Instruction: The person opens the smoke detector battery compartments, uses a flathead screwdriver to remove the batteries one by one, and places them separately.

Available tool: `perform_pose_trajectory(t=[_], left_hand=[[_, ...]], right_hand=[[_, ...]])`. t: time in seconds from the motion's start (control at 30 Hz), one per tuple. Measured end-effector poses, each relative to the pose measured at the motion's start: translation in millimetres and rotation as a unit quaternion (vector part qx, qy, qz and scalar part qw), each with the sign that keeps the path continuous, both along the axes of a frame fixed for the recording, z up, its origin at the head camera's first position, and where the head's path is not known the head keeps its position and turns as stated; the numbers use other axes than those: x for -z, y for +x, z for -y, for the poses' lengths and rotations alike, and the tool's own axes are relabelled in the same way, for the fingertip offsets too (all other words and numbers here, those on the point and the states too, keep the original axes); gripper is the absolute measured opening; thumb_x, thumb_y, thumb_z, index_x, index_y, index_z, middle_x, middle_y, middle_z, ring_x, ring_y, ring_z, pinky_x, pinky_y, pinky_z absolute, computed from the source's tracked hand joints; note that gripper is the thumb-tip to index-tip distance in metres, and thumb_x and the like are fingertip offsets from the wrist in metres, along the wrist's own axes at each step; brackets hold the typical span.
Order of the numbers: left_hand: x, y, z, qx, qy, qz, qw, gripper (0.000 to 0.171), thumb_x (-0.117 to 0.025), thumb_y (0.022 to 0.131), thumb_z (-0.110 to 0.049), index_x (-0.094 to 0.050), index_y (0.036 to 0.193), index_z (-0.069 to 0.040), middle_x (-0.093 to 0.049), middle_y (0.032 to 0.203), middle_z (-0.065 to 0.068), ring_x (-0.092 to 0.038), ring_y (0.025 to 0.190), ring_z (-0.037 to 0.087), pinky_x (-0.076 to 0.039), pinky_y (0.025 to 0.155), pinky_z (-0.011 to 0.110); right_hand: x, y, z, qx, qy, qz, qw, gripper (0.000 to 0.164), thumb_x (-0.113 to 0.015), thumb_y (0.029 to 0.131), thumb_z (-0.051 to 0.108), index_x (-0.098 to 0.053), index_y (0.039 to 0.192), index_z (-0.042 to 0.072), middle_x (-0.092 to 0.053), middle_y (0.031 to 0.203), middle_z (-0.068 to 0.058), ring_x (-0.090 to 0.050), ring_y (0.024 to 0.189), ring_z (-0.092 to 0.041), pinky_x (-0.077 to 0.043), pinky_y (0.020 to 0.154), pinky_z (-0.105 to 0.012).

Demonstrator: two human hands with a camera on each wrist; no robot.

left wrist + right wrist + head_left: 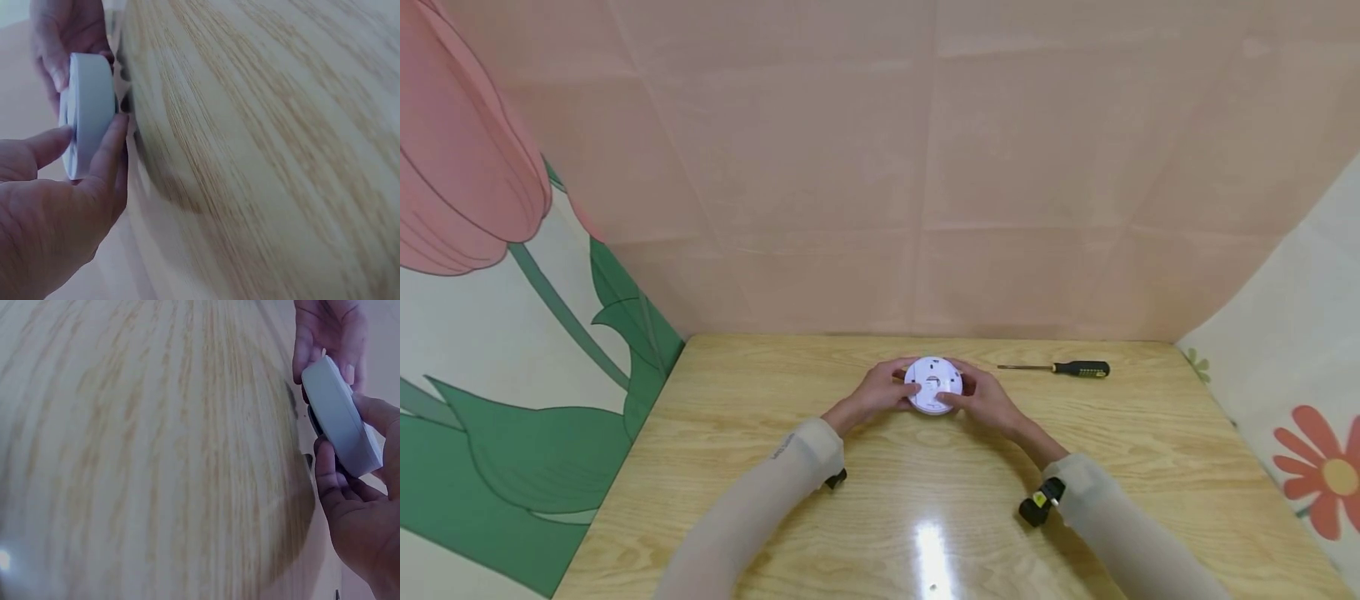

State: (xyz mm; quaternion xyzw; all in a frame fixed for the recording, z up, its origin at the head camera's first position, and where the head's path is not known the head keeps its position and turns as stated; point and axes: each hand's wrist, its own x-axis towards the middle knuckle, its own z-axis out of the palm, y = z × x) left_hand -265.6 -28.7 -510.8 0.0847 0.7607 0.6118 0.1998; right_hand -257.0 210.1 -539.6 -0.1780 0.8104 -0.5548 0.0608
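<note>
Both hands hold a round white device (945, 383), shaped like a smoke detector, over the far middle of the table. Its flat face, with small dark slots and a central opening, is turned up toward the head camera. My left hand (878, 388) grips the left edge, thumb on the face and fingers behind. On the opposite edge my right hand (990, 403) grips it the same way. The smooth white side wall of the device (95, 103) shows in the left wrist view. In the right wrist view the device (340, 419) is tilted, with fingers under its darker underside.
A screwdriver (1081, 369) with a black and yellow handle lies to the right of the hands, its shaft pointing left. The wooden table (880, 517) meets a pinkish cloth backdrop (850, 283) at its far edge. Flower-printed cloths hang at both sides.
</note>
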Motion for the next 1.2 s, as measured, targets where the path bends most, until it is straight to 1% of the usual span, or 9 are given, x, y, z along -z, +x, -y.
perform_pose_trajectory(t=[0.17,0.33,0.43,0.5,0.57,0.7,0.73,1.03,1.2], left_hand=[[0.4,-0.6,-1,0.005,-0.016,-0.019,0.9997,0.056,-0.072,0.1,-0.002,-0.056,0.153,-0.008,-0.063,0.122,0.018,-0.069,0.095,0.024,-0.065,0.085,0.039],[-1.4,-1.2,-1,0.008,-0.069,-0.071,0.995,0.054,-0.073,0.1,-0.008,-0.058,0.151,-0.008,-0.069,0.122,0.015,-0.067,0.108,0.025,-0.061,0.092,0.038],[-2.4,-2.6,-1,0.008,-0.094,-0.092,0.9913,0.052,-0.073,0.101,-0.012,-0.059,0.15,-0.009,-0.071,0.123,0.012,-0.064,0.114,0.025,-0.056,0.097,0.037],[-1.3,-4.4,0,0.012,-0.089,-0.087,0.9922,0.05,-0.072,0.101,-0.013,-0.06,0.15,-0.009,-0.07,0.122,0.012,-0.064,0.113,0.024,-0.057,0.096,0.037],[0.0,-6.7,0,0.014,-0.072,-0.064,0.9952,0.048,-0.072,0.102,-0.013,-0.061,0.149,-0.01,-0.069,0.121,0.012,-0.065,0.109,0.023,-0.06,0.093,0.036],[2.4,-11.8,-1,0.012,-0.038,-0.015,0.9991,0.045,-0.071,0.103,-0.013,-0.062,0.148,-0.012,-0.066,0.122,0.014,-0.068,0.104,0.022,-0.064,0.086,0.036],[1.9,-12.4,-1,0.01,-0.033,-0.007,0.9994,0.045,-0.071,0.103,-0.012,-0.062,0.148,-0.012,-0.066,0.123,0.015,-0.068,0.104,0.023,-0.064,0.086,0.036],[1.7,-15.8,-6,0.002,-0.048,-0.029,0.9984,0.043,-0.071,0.103,-0.017,-0.065,0.145,-0.011,-0.065,0.121,0.014,-0.068,0.096,0.021,-0.064,0.075,0.031],[4.7,-17.9,-8,-0.014,-0.063,-0.047,0.9968,0.038,-0.073,0.103,-0.023,-0.07,0.14,-0.013,-0.066,0.118,0.012,-0.066,0.091,0.018,-0.064,0.071,0.032]], right_hand=[[1.3,-0.5,0,-0.002,0.015,-0.017,1.0,0.068,-0.079,0.096,0.007,-0.048,0.155,-0.004,-0.061,0.144,-0.027,-0.066,0.116,-0.025,-0.054,0.09,-0.018],[-1.2,-1.0,0,0.014,0.059,-0.031,0.998,0.071,-0.083,0.094,0.015,-0.05,0.154,-0.003,-0.061,0.145,-0.025,-0.066,0.12,-0.031,-0.054,0.092,-0.02],[-2.7,-1.8,0,0.018,0.069,-0.028,0.997,0.072,-0.083,0.094,0.017,-0.05,0.154,-0.003,-0.061,0.146,-0.025,-0.065,0.122,-0.032,-0.054,0.094,-0.024],[-7.8,0.4,1,0.02,0.067,-0.024,0.997,0.071,-0.083,0.094,0.015,-0.05,0.153,-0.005,-0.061,0.146,-0.026,-0.065,0.122,-0.034,-0.056,0.096,-0.03],[-7.2,-0.1,1,0.022,0.064,-0.026,0.997,0.07,-0.082,0.094,0.012,-0.049,0.152,-0.009,-0.062,0.143,-0.029,-0.065,0.121,-0.036,-0.056,0.094,-0.031],[-5.9,-0.4,1,0.033,0.058,-0.021,0.998,0.069,-0.083,0.093,0.012,-0.051,0.15,-0.01,-0.065,0.137,-0.029,-0.068,0.114,-0.037,-0.056,0.089,-0.025],[-0.7,-2.8,-1,0.037,0.056,-0.02,0.998,0.07,-0.084,0.093,0.014,-0.052,0.15,-0.008,-0.066,0.137,-0.027,-0.068,0.113,-0.036,-0.054,0.087,-0.021],[0.0,-4.9,-3,0.042,0.073,-0.014,0.996,0.068,-0.084,0.093,0.02,-0.055,0.15,-0.001,-0.066,0.139,-0.022,-0.068,0.113,-0.028,-0.055,0.09,-0.022],[-4.3,-4.9,-3,0.043,0.087,-0.003,0.995,0.069,-0.085,0.092,0.023,-0.056,0.151,0.0,-0.066,0.14,-0.021,-0.068,0.116,-0.031,-0.057,0.096,-0.034]])
